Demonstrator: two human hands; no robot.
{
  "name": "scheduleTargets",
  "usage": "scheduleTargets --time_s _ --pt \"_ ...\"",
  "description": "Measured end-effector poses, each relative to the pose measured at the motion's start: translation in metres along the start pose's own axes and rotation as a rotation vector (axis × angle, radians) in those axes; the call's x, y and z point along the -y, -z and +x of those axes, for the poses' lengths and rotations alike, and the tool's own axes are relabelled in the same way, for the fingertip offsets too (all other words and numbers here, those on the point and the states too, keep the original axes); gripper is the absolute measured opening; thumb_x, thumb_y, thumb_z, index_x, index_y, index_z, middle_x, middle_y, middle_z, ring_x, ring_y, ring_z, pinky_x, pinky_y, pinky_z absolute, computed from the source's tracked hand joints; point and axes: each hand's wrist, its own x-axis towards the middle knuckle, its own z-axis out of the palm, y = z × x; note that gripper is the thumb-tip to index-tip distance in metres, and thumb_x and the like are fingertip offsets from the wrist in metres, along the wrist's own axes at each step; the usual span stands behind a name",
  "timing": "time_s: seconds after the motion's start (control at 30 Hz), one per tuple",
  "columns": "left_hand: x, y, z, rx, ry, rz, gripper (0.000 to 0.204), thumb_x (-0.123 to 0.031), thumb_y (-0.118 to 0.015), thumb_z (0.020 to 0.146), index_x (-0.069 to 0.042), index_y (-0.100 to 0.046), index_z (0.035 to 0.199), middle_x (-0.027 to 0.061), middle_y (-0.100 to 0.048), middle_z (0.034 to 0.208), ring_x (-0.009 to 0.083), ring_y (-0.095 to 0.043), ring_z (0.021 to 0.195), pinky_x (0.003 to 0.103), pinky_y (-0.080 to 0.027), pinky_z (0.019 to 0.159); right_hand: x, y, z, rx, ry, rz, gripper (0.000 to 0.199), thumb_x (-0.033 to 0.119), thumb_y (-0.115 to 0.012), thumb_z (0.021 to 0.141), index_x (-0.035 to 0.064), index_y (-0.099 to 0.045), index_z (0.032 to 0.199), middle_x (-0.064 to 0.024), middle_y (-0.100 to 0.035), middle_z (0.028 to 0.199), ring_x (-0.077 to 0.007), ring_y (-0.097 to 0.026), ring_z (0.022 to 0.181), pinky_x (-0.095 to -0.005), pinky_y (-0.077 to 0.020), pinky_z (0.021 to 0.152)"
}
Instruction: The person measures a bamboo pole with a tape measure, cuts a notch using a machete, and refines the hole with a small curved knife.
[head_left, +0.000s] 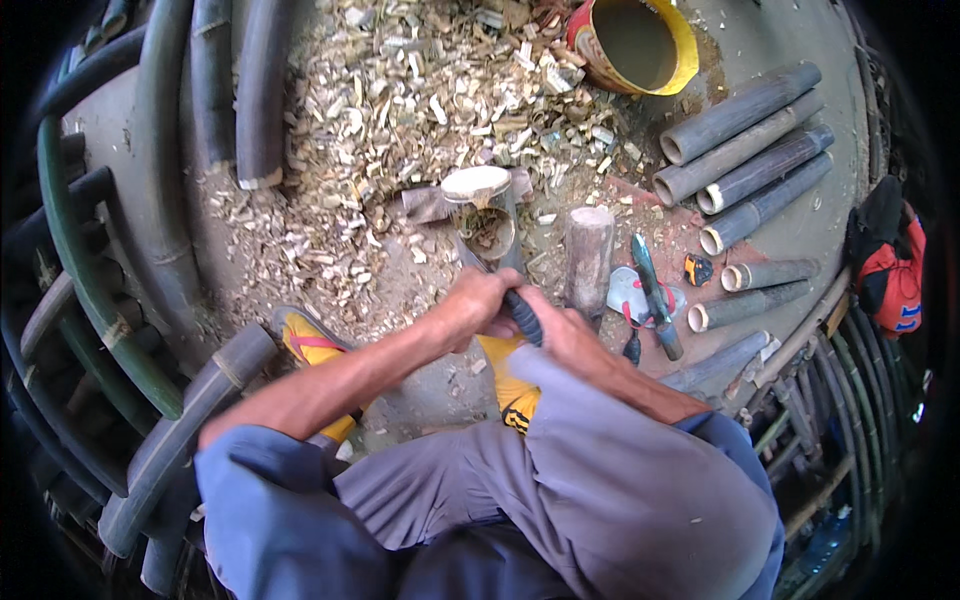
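Gripping one dark knife handle [524,315] at frame centre, left hand [478,303] and right hand [565,338] both close tightly; blade [470,254] meets upright bamboo section [487,212].

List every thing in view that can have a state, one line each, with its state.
left hand: closed on the knife handle
right hand: closed on the knife handle
knife: held, blade against the bamboo piece
bamboo piece: upright, hollow end open
wooden block: standing upright, untouched
yellow bucket: tipped, mouth open
cut bamboo tubes: lying side by side
saw: lying on the ground, unheld
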Motion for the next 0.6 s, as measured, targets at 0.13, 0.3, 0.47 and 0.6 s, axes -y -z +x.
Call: scheduleTargets --time_s 0.13,0.3,0.47,0.6 --pt "0.017 -0.032 0.033 0.06 -0.198 0.037 0.036 -0.033 -0.049 0.089 -0.001 -0.065 0.086 0.0085 -0.065 0.069 0.0176 -0.061 0.055 0.03 -0.054 0.056 -0.014 0.023 -0.023 -0.203 0.015 -0.291 0.055 0.01 -0.06 0.076 0.0155 -0.043 0.128 -0.0167 -0.063 0.084 -0.0367 -0.062 0.078 -0.044 -0.0492 0.069" --pt "-0.01 -0.052 0.027 0.176 -0.484 -0.727 0.031 -0.025 -0.051 0.095 0.002 -0.059 0.108 0.0087 -0.063 0.101 0.0195 -0.062 0.09 0.031 -0.055 0.074 0.025 0.088 0.016 -0.286 0.246 -1.167 0.05 0.013 -0.061 0.076 0.0216 -0.052 0.124 -0.0074 -0.061 0.083 -0.0271 -0.06 0.08 -0.0388 -0.0469 0.07" --pt "-0.003 -0.048 0.03 0.522 -0.637 -1.227 0.033 -0.023 -0.048 0.097 -0.002 -0.049 0.123 0.0097 -0.055 0.123 0.0186 -0.053 0.114 0.032 -0.047 0.1 0.087 0.111 0.056 -0.064 0.563 -1.664 0.038 0.02 -0.061 0.074 0.0171 -0.058 0.112 -0.003 -0.061 0.082 -0.0195 -0.06 0.079 -0.0329 -0.0442 0.067" --pt "-0.003 -0.04 0.025 0.655 -0.706 -1.547 0.039 -0.028 -0.046 0.098 0.0 -0.046 0.125 0.0118 -0.053 0.125 0.0237 -0.05 0.119 0.039 -0.04 0.105 0.144 0.084 0.118 0.316 0.541 -1.815 0.016 0.023 -0.063 0.072 0.0125 -0.065 0.083 -0.003 -0.064 0.07 -0.0199 -0.063 0.068 -0.0314 -0.0453 0.06"
